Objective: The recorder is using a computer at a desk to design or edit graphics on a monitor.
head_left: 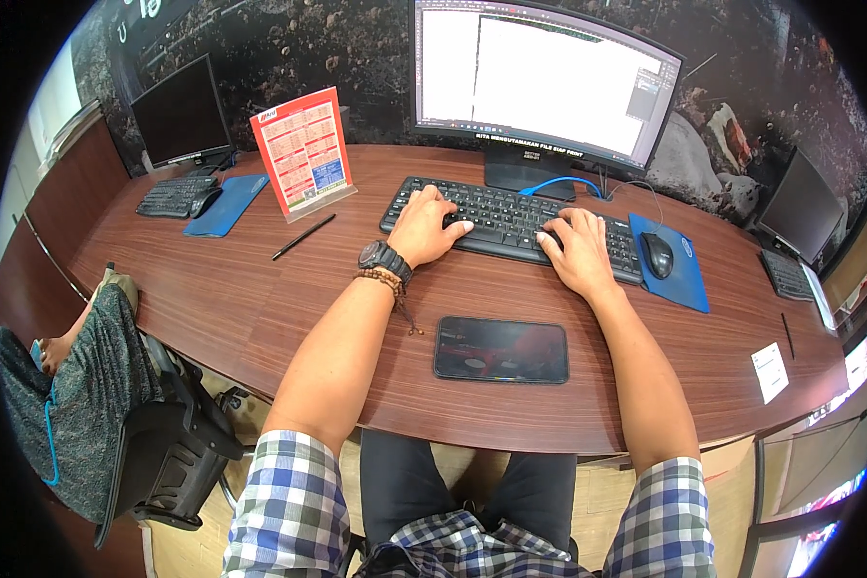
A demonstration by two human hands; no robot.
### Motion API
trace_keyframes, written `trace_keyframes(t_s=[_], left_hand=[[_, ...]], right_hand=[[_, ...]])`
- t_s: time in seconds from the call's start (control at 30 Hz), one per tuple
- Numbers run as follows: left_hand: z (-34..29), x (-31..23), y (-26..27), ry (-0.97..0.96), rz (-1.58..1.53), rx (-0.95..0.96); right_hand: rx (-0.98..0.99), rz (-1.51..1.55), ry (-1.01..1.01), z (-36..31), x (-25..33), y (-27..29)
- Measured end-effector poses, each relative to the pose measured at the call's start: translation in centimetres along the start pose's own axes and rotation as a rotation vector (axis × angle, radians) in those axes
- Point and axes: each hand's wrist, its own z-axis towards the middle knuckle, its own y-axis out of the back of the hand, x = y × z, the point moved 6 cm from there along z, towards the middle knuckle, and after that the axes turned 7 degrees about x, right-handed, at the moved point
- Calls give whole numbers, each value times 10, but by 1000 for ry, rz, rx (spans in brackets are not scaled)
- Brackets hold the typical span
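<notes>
Both my hands rest on a black keyboard on the brown wooden desk. My left hand lies on its left part, thumb stretched out to the right; a black watch and a beaded bracelet circle that wrist. My right hand lies over the right part, fingers spread on the keys. Neither hand holds anything. Behind the keyboard stands a wide curved monitor with a mostly white window on its screen. Between my forearms a black smartphone lies flat, its screen dark.
Right of the keyboard, a black mouse sits on a blue mouse pad. Leftward are a black pen, a red-and-white sign in a clear stand and another monitor. A person sits at far left. A white card lies at right.
</notes>
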Motion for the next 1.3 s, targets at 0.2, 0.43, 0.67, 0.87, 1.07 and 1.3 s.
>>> trace_keyframes(t_s=[0.2,0.43,0.67,0.87,1.07,1.3], left_hand=[[0,1,0,3,-13,0],[1,2,-1,7,3,3],[1,4,-3,4,5,-12],[1,4,-2,0,-2,-9],[0,2,-1,-1,4,-14],[1,4,-3,0,0,-12]], right_hand=[[-3,-2,4,-1,1,1],[0,0,2,0,-1,-1],[10,4,-5,0,0,0],[2,10,4,0,1,1],[-3,-5,-1,0,1,1],[-8,3,4,0,0,1]])
